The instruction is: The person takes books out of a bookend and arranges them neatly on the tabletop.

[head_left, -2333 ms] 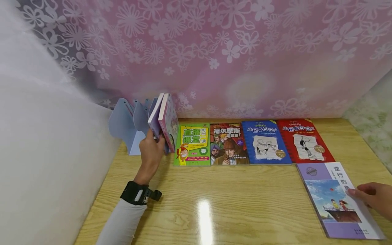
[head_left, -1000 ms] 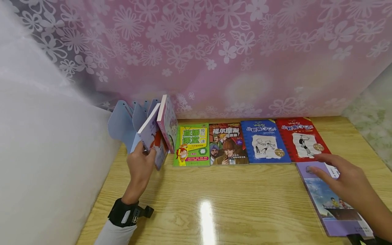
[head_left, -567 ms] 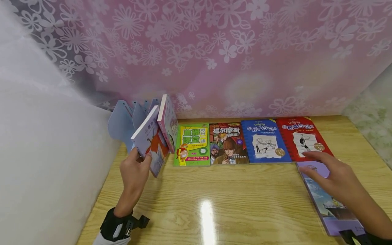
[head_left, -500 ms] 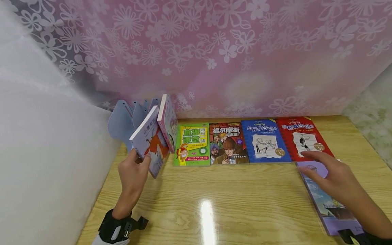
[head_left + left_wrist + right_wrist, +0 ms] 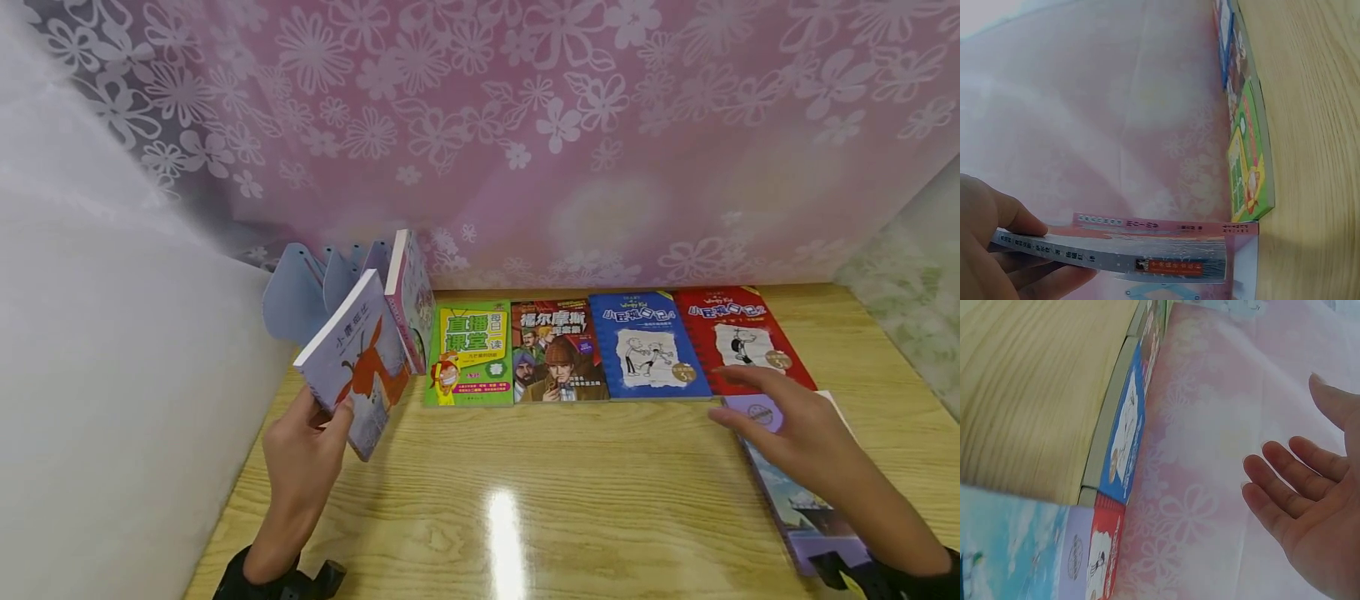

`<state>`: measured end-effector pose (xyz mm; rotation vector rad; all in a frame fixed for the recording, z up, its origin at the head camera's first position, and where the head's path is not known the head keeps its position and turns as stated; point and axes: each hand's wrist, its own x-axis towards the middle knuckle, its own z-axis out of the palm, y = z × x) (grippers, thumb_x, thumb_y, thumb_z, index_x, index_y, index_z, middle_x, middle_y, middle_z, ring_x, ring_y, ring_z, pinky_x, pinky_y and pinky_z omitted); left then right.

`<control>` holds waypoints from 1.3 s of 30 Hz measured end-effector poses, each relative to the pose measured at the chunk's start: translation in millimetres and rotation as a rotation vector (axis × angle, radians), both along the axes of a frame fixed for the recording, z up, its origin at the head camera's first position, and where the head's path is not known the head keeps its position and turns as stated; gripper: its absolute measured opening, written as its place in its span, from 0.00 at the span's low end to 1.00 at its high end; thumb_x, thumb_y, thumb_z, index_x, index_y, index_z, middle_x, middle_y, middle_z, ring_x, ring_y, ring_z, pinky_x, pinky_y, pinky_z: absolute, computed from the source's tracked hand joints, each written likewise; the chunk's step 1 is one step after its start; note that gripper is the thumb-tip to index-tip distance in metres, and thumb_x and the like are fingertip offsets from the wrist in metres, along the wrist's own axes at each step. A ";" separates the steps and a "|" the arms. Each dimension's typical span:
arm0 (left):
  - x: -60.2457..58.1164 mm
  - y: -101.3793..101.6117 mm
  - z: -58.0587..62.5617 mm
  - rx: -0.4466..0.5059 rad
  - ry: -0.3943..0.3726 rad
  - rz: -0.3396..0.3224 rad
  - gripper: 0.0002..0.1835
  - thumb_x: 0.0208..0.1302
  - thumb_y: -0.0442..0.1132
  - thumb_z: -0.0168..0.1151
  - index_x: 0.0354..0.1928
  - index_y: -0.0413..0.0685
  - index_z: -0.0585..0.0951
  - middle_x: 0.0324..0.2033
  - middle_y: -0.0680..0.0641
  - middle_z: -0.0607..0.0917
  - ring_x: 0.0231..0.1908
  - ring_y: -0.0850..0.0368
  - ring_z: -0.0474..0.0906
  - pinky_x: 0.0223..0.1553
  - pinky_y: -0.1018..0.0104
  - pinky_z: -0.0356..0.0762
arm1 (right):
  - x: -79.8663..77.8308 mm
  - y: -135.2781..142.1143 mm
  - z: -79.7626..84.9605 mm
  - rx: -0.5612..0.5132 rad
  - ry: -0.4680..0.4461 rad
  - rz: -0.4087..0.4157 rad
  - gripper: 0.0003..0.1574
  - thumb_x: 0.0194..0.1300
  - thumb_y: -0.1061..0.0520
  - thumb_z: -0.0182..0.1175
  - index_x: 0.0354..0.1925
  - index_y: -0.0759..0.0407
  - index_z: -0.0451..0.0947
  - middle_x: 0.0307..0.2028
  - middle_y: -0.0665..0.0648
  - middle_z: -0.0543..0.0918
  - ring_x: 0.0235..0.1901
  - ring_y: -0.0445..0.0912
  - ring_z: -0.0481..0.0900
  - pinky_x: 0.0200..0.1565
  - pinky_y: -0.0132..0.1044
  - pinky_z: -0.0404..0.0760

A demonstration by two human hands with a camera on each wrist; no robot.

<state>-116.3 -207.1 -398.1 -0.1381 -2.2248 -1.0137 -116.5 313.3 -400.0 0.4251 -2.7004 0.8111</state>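
My left hand [image 5: 303, 458] pinches a lavender picture book [image 5: 360, 367] with an orange deer on its cover, thumb on the front and fingers behind. In the left wrist view the spine of this book [image 5: 1110, 259] faces the camera. Just behind it a pink book [image 5: 411, 304] stands upright at the right end of a light blue book rack [image 5: 296, 292]. My right hand [image 5: 802, 442] hovers with relaxed, spread fingers over a purple-and-white book [image 5: 813, 533], partly covering it. The right wrist view shows this right hand [image 5: 1316, 500] holding nothing.
In a row along the curtain [image 5: 585, 167] lie a green book [image 5: 471, 354], a detective book [image 5: 558, 350], a blue book [image 5: 649, 346] and a red book [image 5: 738, 333]. The wooden table [image 5: 585, 483] meets a white wall [image 5: 112, 375] on the left.
The left hand has drawn the lavender book out of the rack, toward the body and left, showing its cover. The right hand has let go of the purple-and-white book and moved up and left over it.
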 end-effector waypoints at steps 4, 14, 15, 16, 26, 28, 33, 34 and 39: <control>12.2 1.8 8.4 -0.011 -0.001 -0.007 0.19 0.55 0.30 0.64 0.50 0.43 0.81 0.35 0.43 0.87 0.30 0.57 0.83 0.27 0.80 0.77 | -2.6 -6.5 0.6 -0.017 -0.019 0.015 0.40 0.50 0.51 0.73 0.60 0.48 0.70 0.55 0.61 0.76 0.55 0.63 0.70 0.45 0.69 0.70; 20.7 18.1 20.2 0.036 -0.004 -0.125 0.21 0.52 0.27 0.65 0.51 0.45 0.81 0.38 0.43 0.86 0.32 0.56 0.84 0.27 0.72 0.81 | -6.8 -28.5 6.4 -0.052 -0.002 0.089 0.41 0.50 0.51 0.73 0.62 0.44 0.69 0.55 0.54 0.78 0.51 0.53 0.75 0.46 0.64 0.74; 20.6 19.5 19.8 0.034 -0.002 -0.139 0.22 0.52 0.27 0.65 0.51 0.46 0.81 0.38 0.43 0.86 0.32 0.56 0.84 0.27 0.72 0.81 | -7.3 -30.9 7.1 -0.049 0.006 0.093 0.40 0.50 0.51 0.73 0.61 0.45 0.69 0.54 0.53 0.78 0.51 0.53 0.76 0.46 0.63 0.74; 20.3 20.7 19.3 0.034 0.001 -0.155 0.22 0.52 0.26 0.65 0.52 0.47 0.80 0.38 0.43 0.86 0.32 0.55 0.84 0.27 0.71 0.81 | -7.6 -33.1 7.8 -0.045 0.013 0.096 0.40 0.50 0.51 0.73 0.61 0.46 0.70 0.54 0.53 0.79 0.51 0.53 0.76 0.46 0.62 0.75; 15.3 34.7 15.9 0.092 -0.082 -0.273 0.22 0.55 0.28 0.65 0.53 0.51 0.80 0.40 0.44 0.86 0.34 0.59 0.83 0.29 0.68 0.82 | -12.7 -47.6 8.0 -0.036 0.020 0.149 0.42 0.50 0.50 0.73 0.63 0.46 0.68 0.56 0.53 0.77 0.53 0.51 0.75 0.46 0.59 0.78; 13.6 38.2 15.3 0.103 -0.095 -0.306 0.22 0.56 0.28 0.64 0.53 0.50 0.80 0.41 0.43 0.86 0.34 0.59 0.83 0.29 0.68 0.82 | -14.3 -50.0 7.0 -0.040 0.019 0.163 0.42 0.51 0.49 0.73 0.62 0.47 0.68 0.57 0.53 0.76 0.54 0.51 0.74 0.46 0.58 0.78; 8.3 46.7 11.8 0.145 -0.126 -0.415 0.24 0.58 0.28 0.63 0.57 0.50 0.77 0.46 0.43 0.84 0.39 0.57 0.83 0.32 0.65 0.83 | -18.3 -56.5 4.9 -0.043 0.010 0.195 0.42 0.51 0.48 0.73 0.62 0.48 0.68 0.57 0.52 0.76 0.55 0.50 0.74 0.46 0.57 0.78; 7.5 48.5 11.4 0.151 -0.134 -0.431 0.24 0.58 0.27 0.63 0.57 0.50 0.77 0.47 0.43 0.83 0.40 0.56 0.82 0.33 0.64 0.83 | -19.0 -57.8 4.8 -0.045 0.008 0.201 0.42 0.50 0.48 0.73 0.62 0.48 0.69 0.57 0.52 0.76 0.55 0.50 0.74 0.46 0.57 0.78; 7.3 61.1 20.3 0.172 -0.160 -0.503 0.23 0.58 0.25 0.63 0.57 0.42 0.76 0.47 0.38 0.83 0.42 0.52 0.82 0.36 0.61 0.82 | -22.6 -66.3 6.9 -0.060 0.004 0.239 0.42 0.51 0.48 0.73 0.62 0.49 0.68 0.57 0.52 0.76 0.54 0.49 0.75 0.47 0.55 0.79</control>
